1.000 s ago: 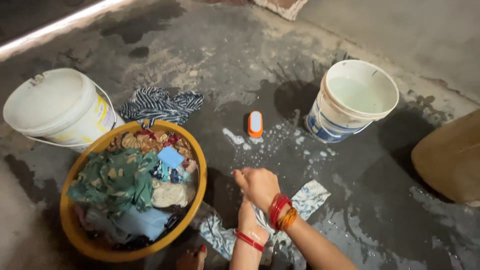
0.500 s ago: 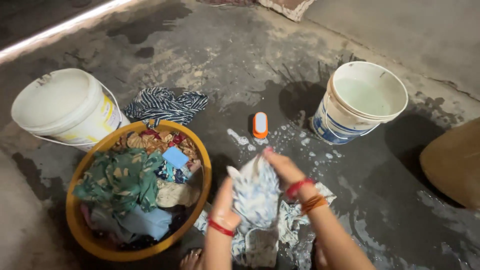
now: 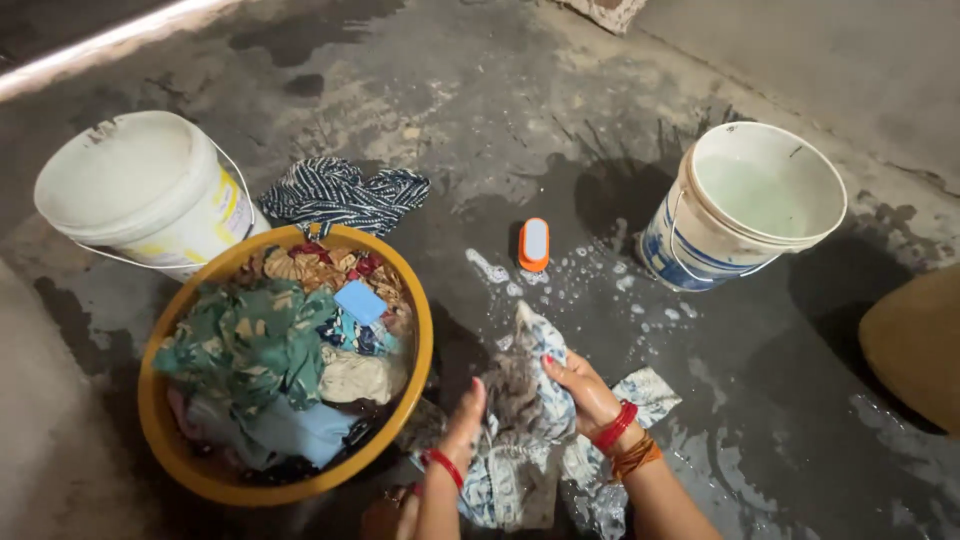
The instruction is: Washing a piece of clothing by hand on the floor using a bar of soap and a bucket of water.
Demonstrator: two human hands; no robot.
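A wet blue-and-white patterned cloth (image 3: 530,440) is bunched up off the wet concrete floor between both my hands. My right hand (image 3: 580,392), with red and orange bangles at the wrist, grips its upper right side. My left hand (image 3: 462,425), wearing a red bangle, presses against its left side. The cloth's lower part trails onto the floor by my knees. An orange and white scrub brush (image 3: 534,244) lies on the floor just beyond the cloth, among soap suds.
A yellow basin (image 3: 415,350) heaped with coloured clothes and a blue soap bar (image 3: 360,302) sits left. A white bucket (image 3: 140,195) lies behind it, with a striped cloth (image 3: 340,195) beside. A water-filled white bucket (image 3: 760,200) stands at right.
Both hands have lifted the cloth off the floor and gathered it into a bunch between them. One second ago my right hand pressed it flat on the floor.
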